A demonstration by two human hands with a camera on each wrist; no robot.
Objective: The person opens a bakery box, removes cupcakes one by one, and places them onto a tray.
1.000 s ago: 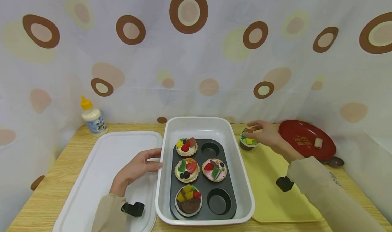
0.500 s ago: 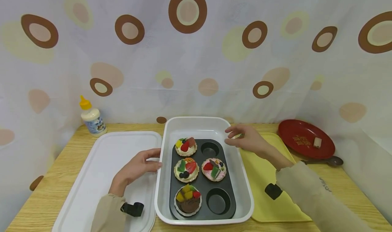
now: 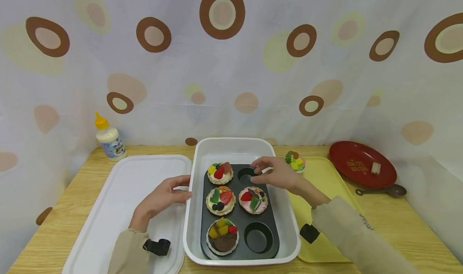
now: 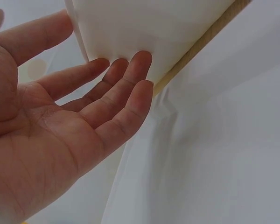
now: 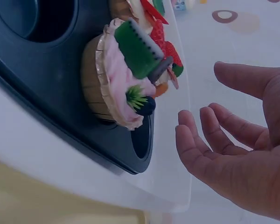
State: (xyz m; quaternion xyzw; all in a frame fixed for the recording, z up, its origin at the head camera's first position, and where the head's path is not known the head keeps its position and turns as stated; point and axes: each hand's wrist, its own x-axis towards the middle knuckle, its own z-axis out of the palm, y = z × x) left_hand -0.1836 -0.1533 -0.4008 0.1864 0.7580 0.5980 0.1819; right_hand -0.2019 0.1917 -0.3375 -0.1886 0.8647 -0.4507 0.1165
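Note:
My left hand (image 3: pixel 164 197) touches the left wall of a white tub (image 3: pixel 231 147) with relaxed fingers, palm visible in the left wrist view. Inside the tub lies a dark muffin tin (image 3: pixel 241 250). Its left column holds three fruit-topped cupcakes, among them a chocolate cupcake (image 3: pixel 222 242) at the front. A pink-cream cupcake (image 5: pixel 116 79) fills the middle right cup; front right and back right cups hold none. Over the back right cup hovers my right hand (image 3: pixel 278 175), fingers loosely bent, nothing between them. Another cupcake (image 3: pixel 295 163) with green and yellow toppings stands behind that hand.
Left of the tub lies a white tray (image 3: pixel 144 163), with a yellow-capped bottle (image 3: pixel 111 143) behind it. On the right are a yellow tray (image 3: pixel 322 177), a red plate (image 3: pixel 358 155) bearing a small beige block (image 3: pixel 376 168), and a dark spoon (image 3: pixel 396 190).
My right hand has moved left and forward from the cupcake on the yellow tray to above the tin, uncovering that cupcake. The left hand has stayed against the tub.

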